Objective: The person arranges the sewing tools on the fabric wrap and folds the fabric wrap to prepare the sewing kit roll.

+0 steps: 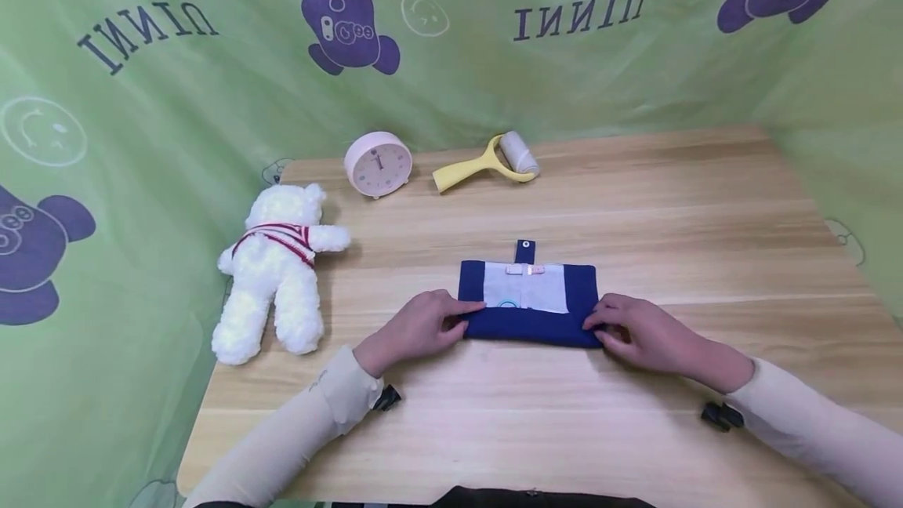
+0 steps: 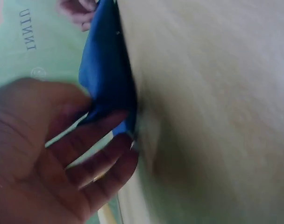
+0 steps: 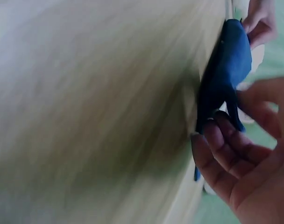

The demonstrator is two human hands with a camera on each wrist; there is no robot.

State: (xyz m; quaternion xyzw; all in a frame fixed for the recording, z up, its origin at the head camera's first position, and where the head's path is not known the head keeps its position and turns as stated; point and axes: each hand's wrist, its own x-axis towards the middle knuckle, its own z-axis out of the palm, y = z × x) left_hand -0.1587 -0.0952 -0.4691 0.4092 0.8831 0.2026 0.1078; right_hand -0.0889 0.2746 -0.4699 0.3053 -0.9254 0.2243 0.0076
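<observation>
A navy blue fabric case [image 1: 529,327] lies on the table between both hands, its near part folded up over a pale grey inner panel [image 1: 502,288]. Two small pinkish clips and a bit of a light-blue ring show on that panel. A short strap [image 1: 525,252] with a metal snap sticks out from the far edge. At the left end, my left hand [image 1: 422,325] pinches the folded layer between thumb and fingers. My right hand [image 1: 647,334] pinches the fold at the right end. In the right wrist view the case's layers [image 3: 231,60] stand apart near the fingertips.
To the left, a white plush bear [image 1: 278,281] in a striped top lies face down. A pink round clock [image 1: 378,165] and a yellow-handled lint roller [image 1: 487,165] are at the back of the wooden table [image 1: 677,218]. Green printed cloth [image 1: 466,92] hangs behind.
</observation>
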